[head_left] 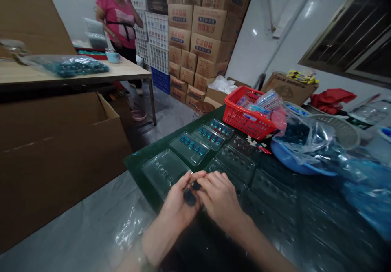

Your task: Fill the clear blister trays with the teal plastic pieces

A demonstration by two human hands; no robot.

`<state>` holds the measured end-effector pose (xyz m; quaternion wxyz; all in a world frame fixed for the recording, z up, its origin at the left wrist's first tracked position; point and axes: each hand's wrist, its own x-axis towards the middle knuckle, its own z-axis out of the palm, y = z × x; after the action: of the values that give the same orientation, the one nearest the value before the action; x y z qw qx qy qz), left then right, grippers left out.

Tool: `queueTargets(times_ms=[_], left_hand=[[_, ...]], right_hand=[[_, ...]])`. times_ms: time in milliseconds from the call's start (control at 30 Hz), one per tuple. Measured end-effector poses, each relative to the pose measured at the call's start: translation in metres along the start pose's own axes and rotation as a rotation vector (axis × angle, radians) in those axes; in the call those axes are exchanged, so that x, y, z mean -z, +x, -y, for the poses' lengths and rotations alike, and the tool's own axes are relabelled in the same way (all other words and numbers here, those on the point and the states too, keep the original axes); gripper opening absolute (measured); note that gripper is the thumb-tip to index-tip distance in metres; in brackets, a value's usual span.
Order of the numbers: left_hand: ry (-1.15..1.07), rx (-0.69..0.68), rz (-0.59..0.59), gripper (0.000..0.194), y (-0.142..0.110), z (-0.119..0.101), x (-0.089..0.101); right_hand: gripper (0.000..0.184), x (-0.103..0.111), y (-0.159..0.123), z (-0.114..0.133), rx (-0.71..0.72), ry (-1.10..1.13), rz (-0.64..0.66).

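Your left hand [180, 200] is turned palm up and cupped, its fingers curled in a loose hold around a few dark blue pieces [190, 197]. Your right hand [221, 196] leans in from the three o'clock side, its fingers bunched narrow, with the tips meeting the left hand's fingers at the pieces; you cannot tell whether the right fingertips grip one.

Taking your hands as the clock's centre, a see-through plastic tray [161, 160] lies at ten o'clock on the dark green table [137, 158], just beside your left hand. A second tray [195, 158], between eleven and twelve, carries a row of teal pieces [192, 145]. Two more trays with such rows sit close behind it, from twelve to one o'clock. More see-through trays spread from one o'clock round to four.

At one o'clock, beyond the trays, stands a red basket [244, 123] filled with plastic packets [269, 100]. Between two and three, a blue basin [290, 162] holds a plastic bag [324, 137] with dark blue contents.

Farther off, at twelve, brown cartons [206, 43] are stacked high. A person in a pink shirt [119, 9] stands at eleven, behind a wooden table [131, 70] that bears a bag of teal items [73, 66] and a light blue cup [113, 56]. A large cardboard box [58, 162] fills the floor towards nine.
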<state>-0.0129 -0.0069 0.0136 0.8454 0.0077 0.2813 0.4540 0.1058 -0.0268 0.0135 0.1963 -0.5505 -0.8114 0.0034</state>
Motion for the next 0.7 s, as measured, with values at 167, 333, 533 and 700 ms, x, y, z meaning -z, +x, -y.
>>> queueTargets(times_ms=[167,333,533,700], left_hand=[[0.059,-0.010,0.064,0.014,0.001,0.008,0.007],[0.372,-0.159,0.159,0.012,0.000,0.013,0.014],[0.460,-0.165,0.127,0.017,-0.002,0.009,0.015],[0.454,-0.053,0.135,0.022,-0.002,0.008,0.016]], right_hand=[[0.010,0.001,-0.006,-0.001,-0.115,0.194,-0.123],[0.008,0.005,-0.005,-0.005,-0.294,0.681,-0.035],[0.007,0.000,-0.002,-0.010,-0.400,1.153,0.066],[0.011,0.002,-0.002,-0.010,-0.462,1.276,0.103]])
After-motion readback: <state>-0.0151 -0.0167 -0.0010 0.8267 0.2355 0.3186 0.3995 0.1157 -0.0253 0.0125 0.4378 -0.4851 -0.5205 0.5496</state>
